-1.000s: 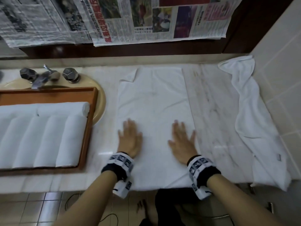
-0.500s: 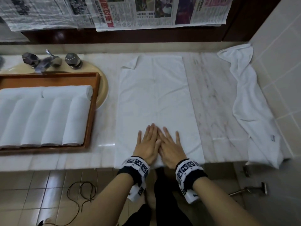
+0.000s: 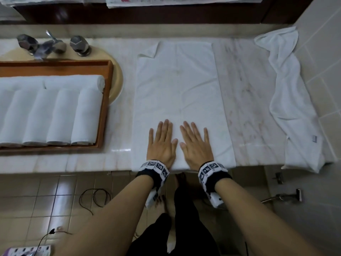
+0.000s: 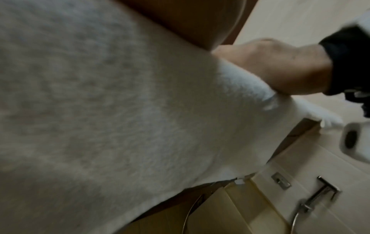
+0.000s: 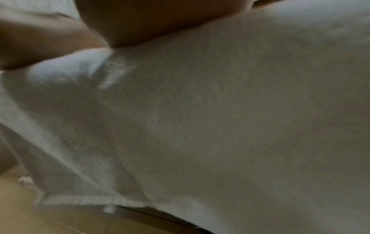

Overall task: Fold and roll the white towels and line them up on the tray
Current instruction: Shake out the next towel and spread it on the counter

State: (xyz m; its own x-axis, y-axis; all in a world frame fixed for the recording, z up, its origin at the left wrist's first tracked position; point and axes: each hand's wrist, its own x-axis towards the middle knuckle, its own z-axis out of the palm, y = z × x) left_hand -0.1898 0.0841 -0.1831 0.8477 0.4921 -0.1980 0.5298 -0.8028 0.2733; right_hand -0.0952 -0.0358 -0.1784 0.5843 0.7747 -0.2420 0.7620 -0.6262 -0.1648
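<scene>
Both palms spread flat, left hand (image 3: 162, 145) and right hand (image 3: 196, 145) pressing folded towel's (image 3: 177, 85) near end

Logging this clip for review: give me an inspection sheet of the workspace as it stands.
Surface: marble counter, pale, veined.
Job's things: flat towel spread out, far left corner turned over; wooden tray with rolled towels; loose towel crumpled at right.
Clutter: nothing seen.
Grippers: left hand and right hand flat on the flat towel's near end, fingers straight.
Cables: dark cable looped on the floor.
Surroundings: taps, newspaper, tiled wall.
</scene>
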